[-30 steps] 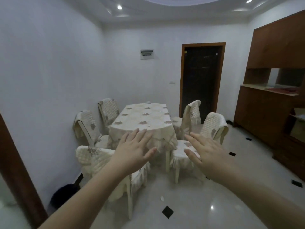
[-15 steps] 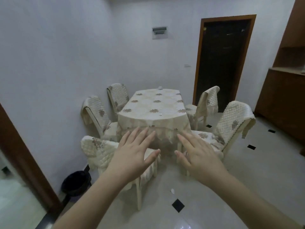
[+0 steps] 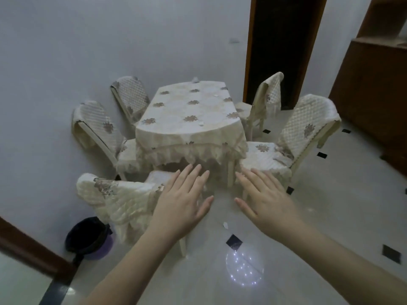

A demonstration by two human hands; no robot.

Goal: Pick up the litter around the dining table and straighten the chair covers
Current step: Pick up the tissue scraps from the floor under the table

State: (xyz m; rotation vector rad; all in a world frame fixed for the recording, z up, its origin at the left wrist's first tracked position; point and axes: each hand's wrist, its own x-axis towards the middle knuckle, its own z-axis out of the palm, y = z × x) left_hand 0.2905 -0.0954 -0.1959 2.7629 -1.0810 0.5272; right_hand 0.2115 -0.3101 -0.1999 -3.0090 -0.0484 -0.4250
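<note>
While no writing or label was readable anywhere, a small white scrap of litter (image 3: 225, 224) lay on the floor tiles (image 3: 330, 216) just ahead of the hands, near a black diamond inlay (image 3: 234, 241). Two more pale bits sat on the dining table (image 3: 189, 115): one near the front edge (image 3: 200, 123), one further back (image 3: 216, 95); too small to identify. Left hand (image 3: 182, 203) and right hand (image 3: 266, 201) were both held out palm-down, fingers straight and slightly spread, holding nothing. Near chair cover (image 3: 116, 199) was bunched and sagging off the backrest; its seat was mostly hidden behind the left hand. Right chair cover (image 3: 308, 122) hung skewed with a corner drooping. Left chair cover (image 3: 94, 122) had slipped, showing the frame. Far covers (image 3: 130, 93) and (image 3: 272, 91) were draped unevenly. Small object at the table's far end (image 3: 195, 79) was blurred. Bin (image 3: 90, 237) by the wall had a dark liner; contents not visible. Wooden cabinet (image 3: 374, 89) was cut off at right.
</note>
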